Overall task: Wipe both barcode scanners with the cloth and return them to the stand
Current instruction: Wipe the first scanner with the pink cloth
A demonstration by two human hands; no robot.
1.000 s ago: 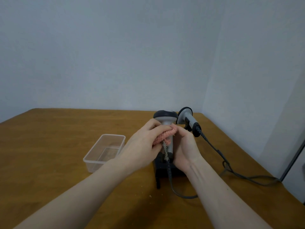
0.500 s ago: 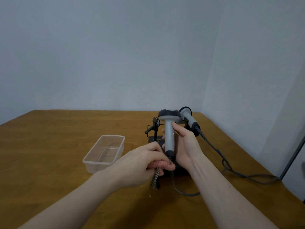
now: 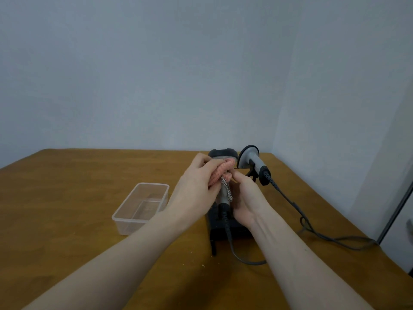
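Observation:
My right hand (image 3: 245, 198) grips the handle of a grey barcode scanner (image 3: 222, 153) with a black head, held upright above the black stand (image 3: 225, 229). My left hand (image 3: 196, 186) presses a pink cloth (image 3: 221, 170) against the scanner just below its head; a checkered strip of the cloth hangs down the handle. A second grey scanner (image 3: 252, 159) rests in the stand's right holder, tilted, its cable (image 3: 312, 231) trailing to the right.
A clear plastic container (image 3: 143, 206) sits on the wooden table (image 3: 67, 198) left of the stand. The held scanner's cable loops on the table in front of the stand. Walls close the far side and the right.
My left hand has moved the cloth up from the bottom of the handle to just under the scanner's head. My right hand keeps its hold on the handle.

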